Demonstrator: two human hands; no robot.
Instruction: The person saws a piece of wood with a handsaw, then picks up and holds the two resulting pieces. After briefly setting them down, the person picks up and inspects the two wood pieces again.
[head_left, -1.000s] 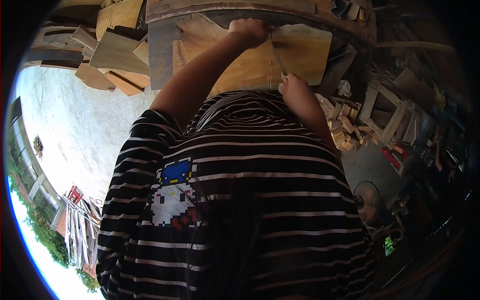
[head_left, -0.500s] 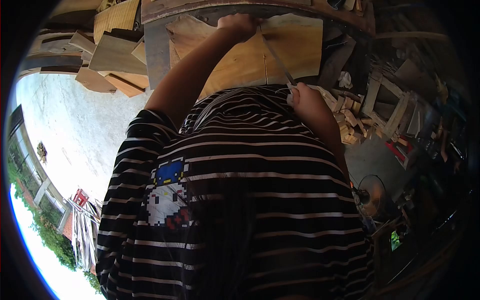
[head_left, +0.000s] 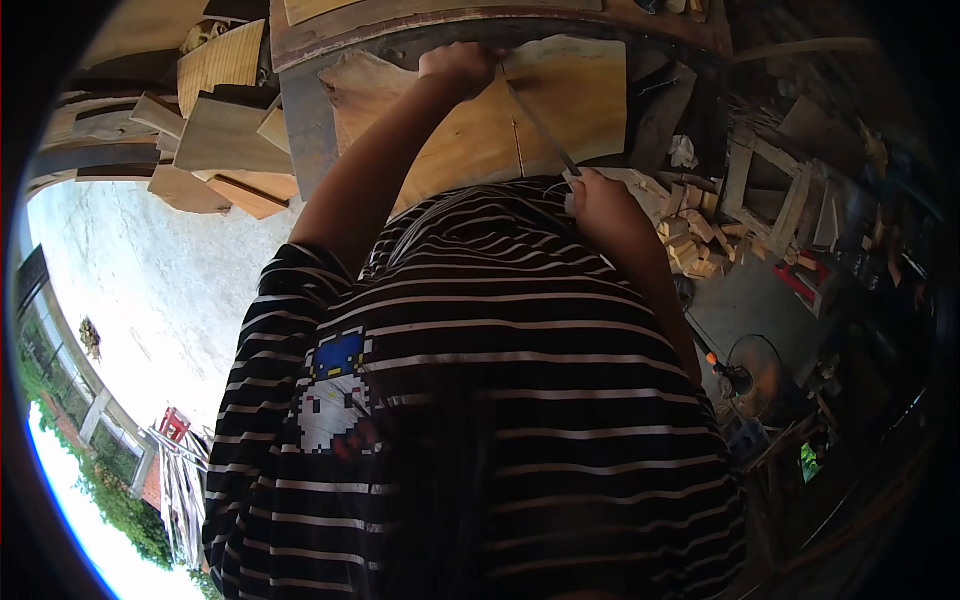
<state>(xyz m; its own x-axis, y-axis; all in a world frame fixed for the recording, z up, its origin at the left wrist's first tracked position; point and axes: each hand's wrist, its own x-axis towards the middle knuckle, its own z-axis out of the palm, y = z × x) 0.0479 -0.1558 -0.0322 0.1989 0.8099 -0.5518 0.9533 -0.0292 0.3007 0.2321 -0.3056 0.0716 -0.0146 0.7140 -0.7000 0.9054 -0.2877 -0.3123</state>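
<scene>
Wooden board [head_left: 560,110], pale and wide, lies flat on the worktop [head_left: 300,110] at the top of the view, just past the person's striped shirt [head_left: 480,400]. A thin metal blade [head_left: 540,128] slants across the board from its far edge down to its near edge, beside a dark line that runs straight across the wood. The left hand [head_left: 458,66] rests on the far part of the board at the upper end of the blade, fingers curled down; whether that grip is closed on the blade or only pressing there cannot be told. The right hand [head_left: 598,202] sits at the near edge of the board, its grip clamped on the lower end of the blade, with something pale showing at the fingers. To the left of the worktop lie stacked wood offcuts [head_left: 215,135] over a light concrete floor [head_left: 140,290]. To the right, a heap of small wood blocks [head_left: 695,245] lies near wooden frames [head_left: 770,190], and a round metal disc [head_left: 760,365] lies on the ground lower down.
</scene>
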